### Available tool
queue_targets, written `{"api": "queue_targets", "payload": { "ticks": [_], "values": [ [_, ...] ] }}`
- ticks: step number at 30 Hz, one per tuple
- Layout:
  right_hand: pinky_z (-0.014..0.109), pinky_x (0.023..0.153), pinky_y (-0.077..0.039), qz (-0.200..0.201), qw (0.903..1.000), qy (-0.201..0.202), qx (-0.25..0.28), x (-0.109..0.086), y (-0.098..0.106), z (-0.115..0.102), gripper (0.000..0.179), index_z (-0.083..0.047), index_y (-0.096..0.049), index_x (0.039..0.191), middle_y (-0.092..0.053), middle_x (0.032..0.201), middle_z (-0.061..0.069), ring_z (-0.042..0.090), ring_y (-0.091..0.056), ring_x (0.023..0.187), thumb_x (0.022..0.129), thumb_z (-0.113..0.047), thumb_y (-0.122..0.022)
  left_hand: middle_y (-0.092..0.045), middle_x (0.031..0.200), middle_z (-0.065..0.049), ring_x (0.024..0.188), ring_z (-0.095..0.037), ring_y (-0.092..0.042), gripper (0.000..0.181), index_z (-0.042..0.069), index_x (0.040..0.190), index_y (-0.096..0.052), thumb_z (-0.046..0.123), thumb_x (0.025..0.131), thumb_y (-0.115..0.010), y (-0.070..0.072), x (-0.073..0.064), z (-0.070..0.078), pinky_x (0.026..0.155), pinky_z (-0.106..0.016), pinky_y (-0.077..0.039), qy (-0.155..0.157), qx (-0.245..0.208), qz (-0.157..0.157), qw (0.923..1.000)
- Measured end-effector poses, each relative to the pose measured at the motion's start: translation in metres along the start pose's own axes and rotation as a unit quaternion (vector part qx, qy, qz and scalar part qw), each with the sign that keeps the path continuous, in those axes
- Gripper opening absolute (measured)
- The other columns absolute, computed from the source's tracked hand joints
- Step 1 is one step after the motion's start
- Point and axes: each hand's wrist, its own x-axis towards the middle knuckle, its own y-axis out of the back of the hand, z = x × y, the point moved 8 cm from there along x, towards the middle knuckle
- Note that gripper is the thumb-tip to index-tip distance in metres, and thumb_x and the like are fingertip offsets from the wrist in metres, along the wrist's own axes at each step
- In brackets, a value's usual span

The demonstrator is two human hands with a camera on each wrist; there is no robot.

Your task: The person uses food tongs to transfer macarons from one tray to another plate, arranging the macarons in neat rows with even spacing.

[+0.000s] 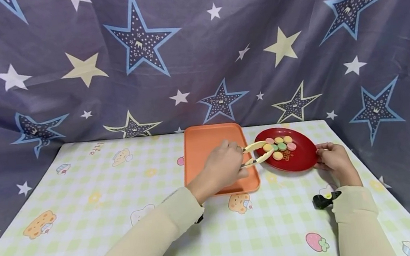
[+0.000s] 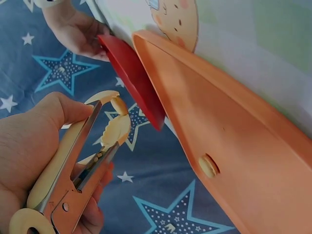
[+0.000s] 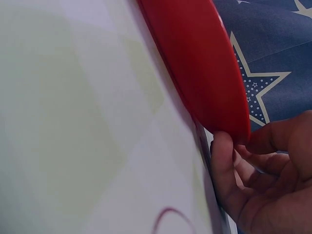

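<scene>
My left hand (image 1: 223, 165) grips a pair of cream-tipped metal tongs (image 2: 73, 170) above the orange tray's right side. The tong tips reach over the left rim of a red plate (image 1: 303, 155), and a yellow macaron (image 2: 118, 105) shows between them. Several pink, yellow and green macarons (image 1: 281, 146) lie grouped on the plate. With thumb and fingers, my right hand (image 1: 335, 162) pinches the plate's right rim, seen closely in the right wrist view. One macaron (image 2: 208, 166) lies in the orange tray (image 2: 234, 146); in the head view my left hand hides it.
The tray (image 1: 206, 138) stands left of the plate, near the table's back edge. A checked cloth with cartoon prints (image 1: 105, 229) covers the table. Behind hangs a dark star-patterned curtain (image 1: 192, 38), close to the back and right table edges.
</scene>
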Motion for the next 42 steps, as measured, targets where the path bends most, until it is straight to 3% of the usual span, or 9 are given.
{"api": "queue_targets", "payload": {
  "ticks": [7,15,20,27,42],
  "values": [
    [0.028,0.067,-0.059,0.007,1.0000,-0.003,0.000,0.001,0.001,0.001,0.035,0.008,-0.046,0.137,-0.062,0.093,0.004,0.010,-0.065,0.070,0.106,-0.006,-0.038,-0.062,0.094,-0.003,0.081,-0.019,-0.047,0.031,0.018,0.071,-0.060,0.042,0.090,-0.066,-0.001,0.011,0.014,0.064,-0.029,-0.045,-0.015,0.001,-0.003,0.9999],
    [0.028,0.067,-0.059,0.009,1.0000,-0.003,-0.004,0.002,0.000,0.000,0.038,0.009,-0.045,0.139,-0.063,0.092,0.005,0.010,-0.065,0.070,0.106,-0.006,-0.037,-0.059,0.093,-0.003,0.083,-0.019,-0.048,0.028,0.017,0.081,-0.065,0.044,0.090,-0.065,-0.008,0.025,0.029,0.068,-0.029,-0.046,-0.017,0.008,-0.018,0.9997],
    [0.027,0.066,-0.059,0.006,1.0000,-0.001,-0.001,0.003,-0.001,0.001,0.037,0.009,-0.045,0.139,-0.062,0.090,0.005,0.010,-0.065,0.068,0.106,-0.005,-0.038,-0.056,0.091,-0.002,0.082,-0.018,-0.045,0.034,0.018,0.081,-0.063,0.050,0.092,-0.065,-0.015,0.032,0.040,0.063,-0.027,-0.043,-0.017,0.010,-0.028,0.9994],
    [0.026,0.065,-0.059,0.003,1.0000,0.001,0.005,0.003,0.000,0.000,0.037,0.010,-0.045,0.139,-0.063,0.087,0.003,0.010,-0.066,0.067,0.106,-0.006,-0.038,-0.056,0.094,-0.001,0.087,-0.018,-0.047,0.040,0.019,0.080,-0.061,0.058,0.091,-0.067,-0.024,0.041,0.051,0.069,-0.028,-0.047,-0.022,0.006,-0.033,0.9992],
    [0.026,0.065,-0.059,0.005,1.0000,-0.002,0.003,0.002,0.000,-0.001,0.039,0.010,-0.045,0.140,-0.064,0.086,0.002,0.010,-0.065,0.067,0.106,-0.006,-0.038,-0.059,0.098,-0.003,0.085,-0.019,-0.046,0.040,0.018,0.086,-0.069,0.058,0.092,-0.066,-0.033,0.052,0.062,0.068,-0.028,-0.049,-0.028,0.045,-0.043,0.9977]
  ]
}}
